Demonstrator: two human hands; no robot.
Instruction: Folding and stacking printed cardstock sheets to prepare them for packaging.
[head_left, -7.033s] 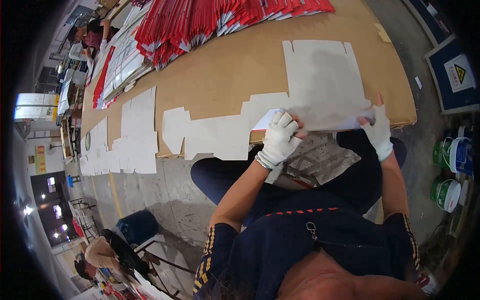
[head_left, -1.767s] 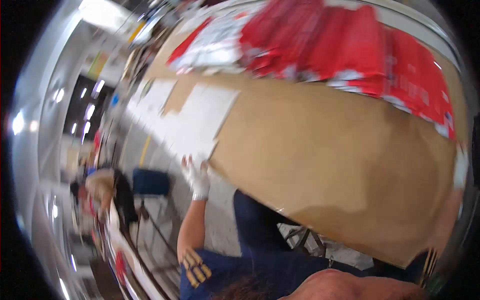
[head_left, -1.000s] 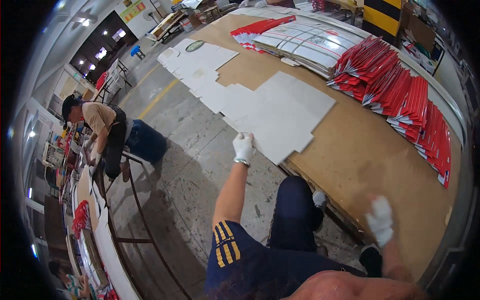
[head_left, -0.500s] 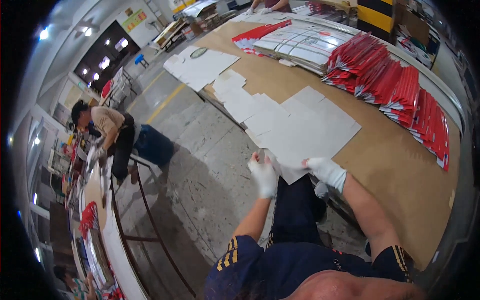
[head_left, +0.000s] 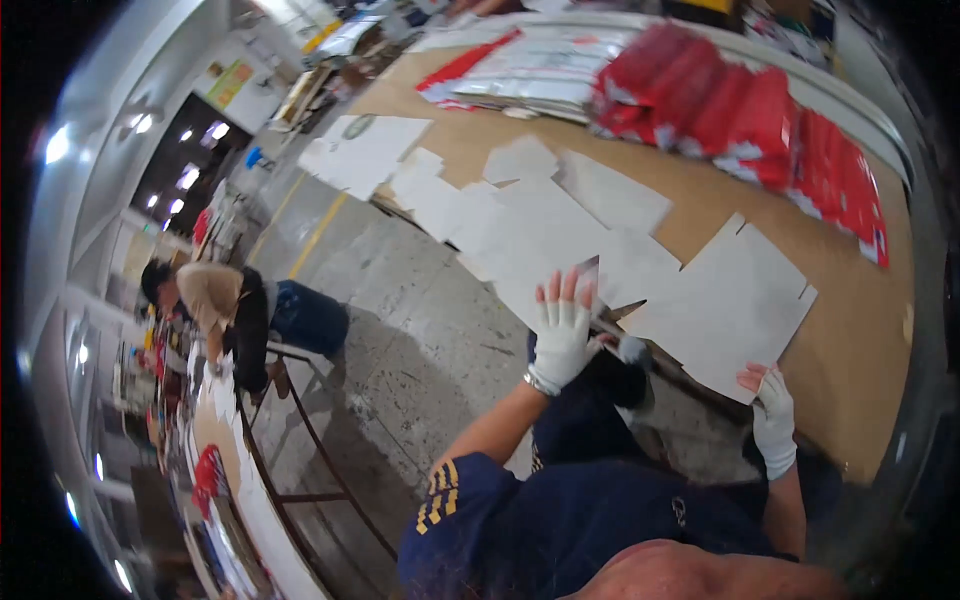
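Observation:
My left hand (head_left: 562,340), in a white fingertip-less glove, is raised at the table's near edge with fingers stretched and apart, by the white card sheets. No object shows in it. To the right, my right hand (head_left: 774,420), gloved the same way, pinches the near corner of a white card sheet (head_left: 720,310) with narrow slots cut in its edges. That sheet lies flat on the brown table top, partly against other white card sheets (head_left: 530,235) that overlap in a loose row toward the far left.
Red-and-white folded packages (head_left: 700,100) stand in a long row along the table's far side. Beside them lies a strapped stack of white sheets (head_left: 550,70). A co-worker (head_left: 215,300) bends over another table at left, near a dark blue bin (head_left: 310,318).
My hands have moved apart: the right went right and nearer with a card sheet, while the left opened and lifted. The view has turned slightly, shifting the scene.

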